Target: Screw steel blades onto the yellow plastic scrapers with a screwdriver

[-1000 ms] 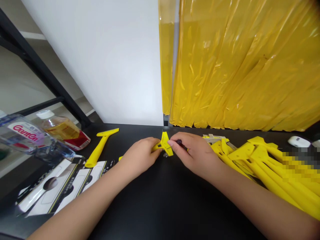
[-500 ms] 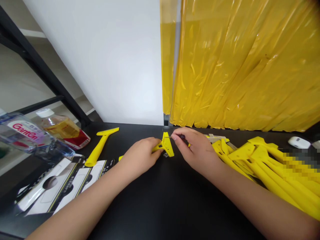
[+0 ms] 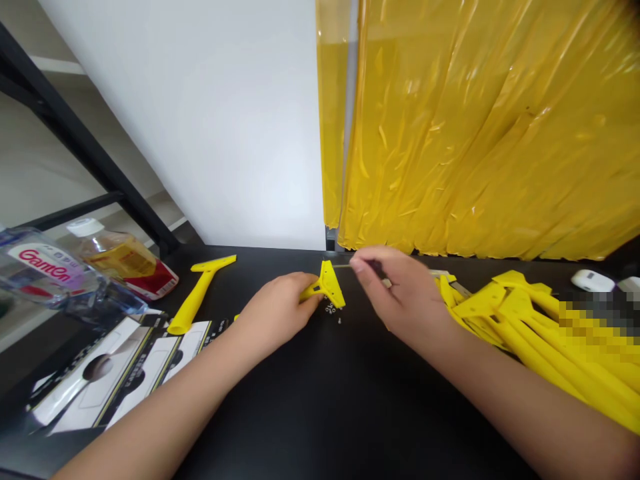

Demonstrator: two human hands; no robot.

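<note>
My left hand point(image 3: 280, 307) is closed around the handle of a yellow scraper point(image 3: 332, 285), whose flat head with small holes points right. In my right hand point(image 3: 393, 287) is a thin screwdriver point(image 3: 344, 267); its metal shaft points left toward the scraper head, and the dark handle is mostly hidden by my fingers. The shaft's tip lies close to the head's upper end; I cannot tell if they touch. Several small metal nuts point(image 3: 330, 309) lie on the black table point(image 3: 320, 400) just below the head, with a tiny screw point(image 3: 339, 321) in front of them.
Another yellow scraper point(image 3: 197, 293) lies at left beside black-and-white packaging point(image 3: 120, 373). A Ganten water bottle point(image 3: 55, 267) and a red-labelled bottle point(image 3: 127, 257) lie tilted behind it. A pile of yellow scrapers point(image 3: 540, 327) and a white case point(image 3: 593, 281) are at right. Yellow strip curtain point(image 3: 475, 133) hangs behind.
My right hand has drawn back slightly to the right, and the screwdriver tip has left the middle of the scraper head. The small screw now shows on the table in front of the nuts.
</note>
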